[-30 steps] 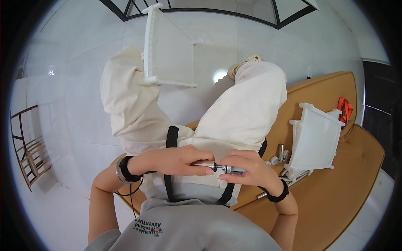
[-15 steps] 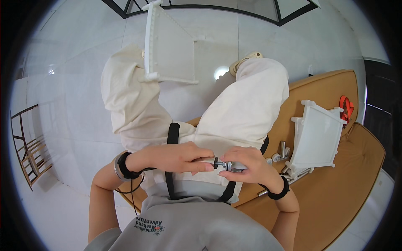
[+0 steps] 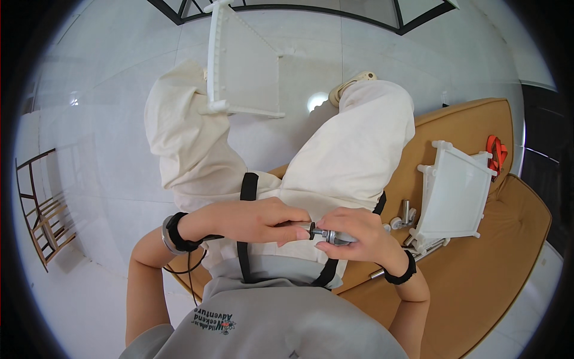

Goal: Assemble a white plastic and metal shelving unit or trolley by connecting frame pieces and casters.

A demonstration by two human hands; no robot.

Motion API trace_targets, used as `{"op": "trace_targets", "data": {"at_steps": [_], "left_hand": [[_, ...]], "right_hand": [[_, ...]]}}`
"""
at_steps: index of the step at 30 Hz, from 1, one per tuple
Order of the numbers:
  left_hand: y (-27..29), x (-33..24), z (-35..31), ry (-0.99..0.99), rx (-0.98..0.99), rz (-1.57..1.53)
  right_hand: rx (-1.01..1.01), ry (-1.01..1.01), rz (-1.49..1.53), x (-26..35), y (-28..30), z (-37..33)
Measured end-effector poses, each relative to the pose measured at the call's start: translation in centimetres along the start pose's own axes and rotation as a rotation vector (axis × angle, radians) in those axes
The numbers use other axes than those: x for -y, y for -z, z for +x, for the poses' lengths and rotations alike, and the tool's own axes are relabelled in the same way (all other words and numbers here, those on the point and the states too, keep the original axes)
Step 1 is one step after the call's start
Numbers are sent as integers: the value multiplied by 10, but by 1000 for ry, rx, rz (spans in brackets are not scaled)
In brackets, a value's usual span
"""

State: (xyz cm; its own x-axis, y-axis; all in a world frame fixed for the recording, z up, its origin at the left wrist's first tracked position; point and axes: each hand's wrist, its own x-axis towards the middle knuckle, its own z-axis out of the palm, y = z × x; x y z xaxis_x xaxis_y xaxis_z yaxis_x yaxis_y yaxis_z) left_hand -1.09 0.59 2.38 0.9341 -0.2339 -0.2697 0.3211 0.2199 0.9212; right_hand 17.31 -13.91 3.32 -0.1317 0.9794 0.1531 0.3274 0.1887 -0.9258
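In front of my lap, my left hand is closed around a silver metal tube, with a black end piece at its right end. My right hand grips a caster wheel with a metal fork and pale wheel, most of it covered by the fingers. Between the hands, the caster's threaded stem lines up with the tube and meets its black end. How deep the stem sits inside cannot be seen.
White plastic shelf panels lie stacked on the tan couch at my right, beside metal tubes, more casters and an orange strap. Another white shelf panel stands on the floor by my left leg. A black frame spans the far edge.
My right fingers have shifted slightly around the caster. Both hands stay together at the same joint, and the surrounding things look unmoved.
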Motion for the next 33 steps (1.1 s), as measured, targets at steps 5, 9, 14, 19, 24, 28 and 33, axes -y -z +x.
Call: {"op": "trace_targets", "data": {"at_steps": [5, 9, 14, 19, 24, 28, 33], "left_hand": [[3, -2, -2, 49, 96, 128], [-2, -4, -3, 1, 59, 104], [-6, 0, -1, -3, 51, 177], [-10, -1, -1, -31, 14, 236], [-13, 4, 1, -16, -37, 293], [-19, 17, 5, -167, -196, 448], [-20, 16, 5, -233, -305, 739]], "right_hand": [[18, 126, -155, 2, 0, 2], [-14, 190, -265, -1, -9, -5], [-19, 161, -336, 2, -12, -10], [-38, 150, -361, 5, -13, -11], [-36, 80, -360, 3, -16, -14], [-126, -164, -230, 8, -17, -13], [-97, -477, -2, 9, -17, -8]]}}
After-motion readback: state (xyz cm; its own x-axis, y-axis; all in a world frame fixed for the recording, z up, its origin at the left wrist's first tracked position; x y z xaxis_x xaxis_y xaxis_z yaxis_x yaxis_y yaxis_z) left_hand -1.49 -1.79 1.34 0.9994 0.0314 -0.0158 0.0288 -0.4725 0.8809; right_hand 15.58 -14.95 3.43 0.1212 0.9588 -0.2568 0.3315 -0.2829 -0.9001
